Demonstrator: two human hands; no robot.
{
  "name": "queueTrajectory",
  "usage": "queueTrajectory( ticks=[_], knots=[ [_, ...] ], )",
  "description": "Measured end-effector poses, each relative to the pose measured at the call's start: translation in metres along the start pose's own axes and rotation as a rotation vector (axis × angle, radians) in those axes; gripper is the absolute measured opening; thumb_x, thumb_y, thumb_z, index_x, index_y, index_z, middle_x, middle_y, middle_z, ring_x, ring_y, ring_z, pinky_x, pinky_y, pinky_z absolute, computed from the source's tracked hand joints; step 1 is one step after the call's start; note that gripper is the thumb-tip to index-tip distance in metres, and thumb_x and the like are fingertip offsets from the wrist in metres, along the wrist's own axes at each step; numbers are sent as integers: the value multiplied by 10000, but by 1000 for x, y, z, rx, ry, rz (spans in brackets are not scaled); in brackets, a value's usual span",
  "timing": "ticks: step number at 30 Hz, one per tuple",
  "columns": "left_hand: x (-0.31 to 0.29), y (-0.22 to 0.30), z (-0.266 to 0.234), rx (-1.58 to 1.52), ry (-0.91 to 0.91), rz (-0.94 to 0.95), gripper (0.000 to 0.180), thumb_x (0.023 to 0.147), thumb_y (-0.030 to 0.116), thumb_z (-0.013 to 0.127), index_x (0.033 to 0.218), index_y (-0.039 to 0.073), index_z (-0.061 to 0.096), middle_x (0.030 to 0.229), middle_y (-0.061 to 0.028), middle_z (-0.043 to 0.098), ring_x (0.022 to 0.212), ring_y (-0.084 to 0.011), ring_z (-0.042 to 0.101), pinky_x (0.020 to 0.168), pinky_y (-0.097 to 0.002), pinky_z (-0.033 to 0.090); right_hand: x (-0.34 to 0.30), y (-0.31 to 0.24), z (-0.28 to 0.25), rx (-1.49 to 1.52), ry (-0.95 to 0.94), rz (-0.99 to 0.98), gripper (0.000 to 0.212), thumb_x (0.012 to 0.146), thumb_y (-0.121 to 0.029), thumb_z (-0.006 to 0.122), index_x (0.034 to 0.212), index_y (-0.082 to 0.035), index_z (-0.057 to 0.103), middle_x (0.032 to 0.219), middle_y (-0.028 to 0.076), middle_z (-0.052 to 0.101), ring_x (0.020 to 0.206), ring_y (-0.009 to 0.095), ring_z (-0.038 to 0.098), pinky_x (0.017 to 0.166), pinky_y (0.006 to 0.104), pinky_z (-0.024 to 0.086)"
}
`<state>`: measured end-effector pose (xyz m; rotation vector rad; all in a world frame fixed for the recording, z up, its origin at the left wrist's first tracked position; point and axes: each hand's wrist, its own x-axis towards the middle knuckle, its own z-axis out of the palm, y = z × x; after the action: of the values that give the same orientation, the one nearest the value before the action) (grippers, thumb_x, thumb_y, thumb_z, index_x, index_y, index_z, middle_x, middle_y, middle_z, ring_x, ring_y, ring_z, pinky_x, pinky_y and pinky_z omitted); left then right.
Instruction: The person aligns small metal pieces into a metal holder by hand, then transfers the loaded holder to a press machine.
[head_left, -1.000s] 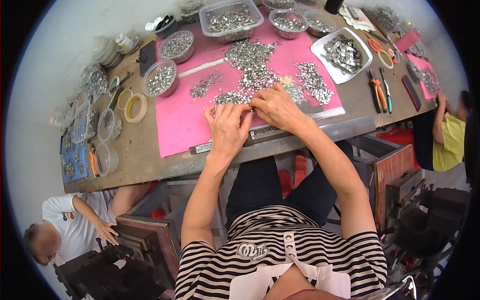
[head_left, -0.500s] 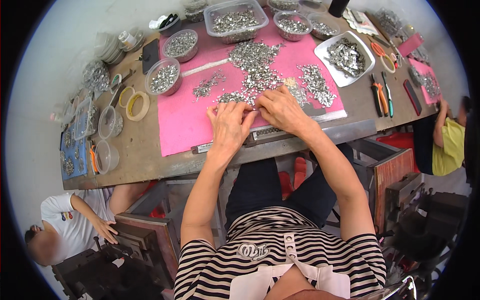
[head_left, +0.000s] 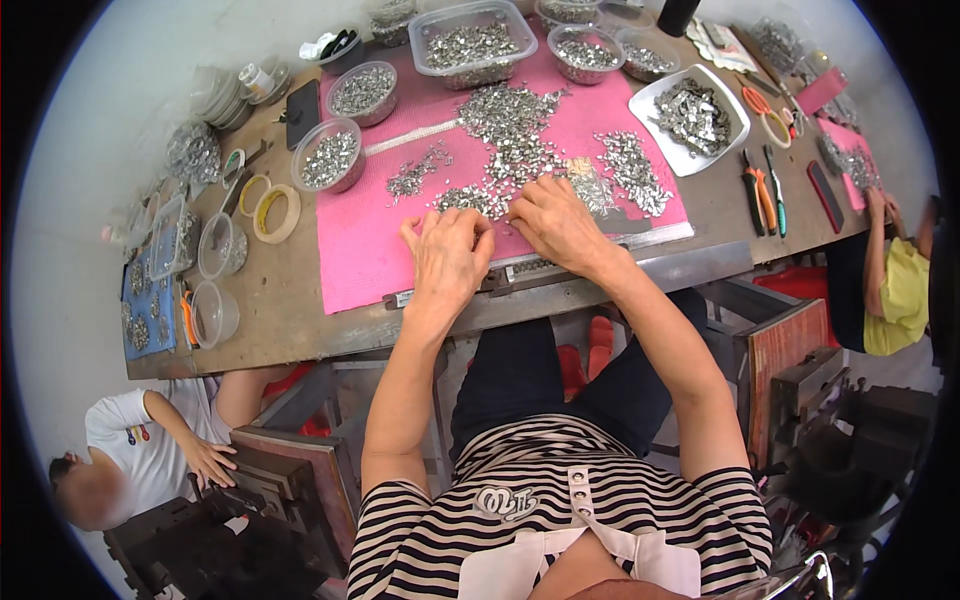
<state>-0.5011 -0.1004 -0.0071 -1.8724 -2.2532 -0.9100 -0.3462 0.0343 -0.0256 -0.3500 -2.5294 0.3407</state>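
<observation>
My left hand (head_left: 447, 255) is over the front of the pink mat (head_left: 352, 245), fingers bent with thumb and forefinger close together. Just to its right, my right hand (head_left: 560, 228) reaches to the near edge of the small silver metal pieces (head_left: 515, 125), its fingers curled and pressed together. Whatever either hand pinches is too small or hidden to make out. Below and between them lies a narrow metal strip fixture (head_left: 535, 266) along the bench edge. A heap of thin pale pieces (head_left: 592, 187) and another pile of metal bits (head_left: 635, 175) lie right of my right hand.
Tubs of metal pieces (head_left: 330, 160) and a large clear container (head_left: 473, 50) line the back. At right are a white dish (head_left: 690, 118), pliers (head_left: 765, 195) and scissors (head_left: 768, 117); at left, tape rolls (head_left: 272, 213) and a phone (head_left: 302, 115). Other people sit on both sides.
My hands have parted. The left has drawn back a little to the left and toward me; the right has shifted slightly nearer. The person at right has moved their hands a little.
</observation>
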Motion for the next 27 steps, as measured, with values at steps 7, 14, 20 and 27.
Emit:
queueTrajectory(
  ticks=[7,14,20,27],
  knots=[
    [10,5,19,-45,37,48,82,861,172,767,883,117,709,878,-31,677,914,-252,597,980,-504,333,-10,4,-24,142,33,113,93,873,-49,700,942,-27,642,878,117,613,861,313,599,780,421,455],
    [10,7,21,13,23,33,81,833,170,761,867,106,723,894,-38,681,944,-259,589,994,-523,324,-52,-17,-50,291,43,251,66,903,-24,685,948,-19,638,915,109,649,901,294,628,816,393,470],
    [12,4,24,53,40,92,67,836,142,756,886,110,723,843,-15,669,889,-231,601,1011,-496,324,-67,-31,-40,290,110,259,99,874,-13,716,925,-38,634,957,80,661,918,268,596,843,384,423],
    [7,6,19,-61,45,110,62,857,128,750,899,109,710,833,-18,632,873,-221,594,1012,-477,330,-72,-32,-33,192,158,222,131,852,-30,743,925,-60,639,970,47,660,928,244,591,854,383,408]
  ],
)
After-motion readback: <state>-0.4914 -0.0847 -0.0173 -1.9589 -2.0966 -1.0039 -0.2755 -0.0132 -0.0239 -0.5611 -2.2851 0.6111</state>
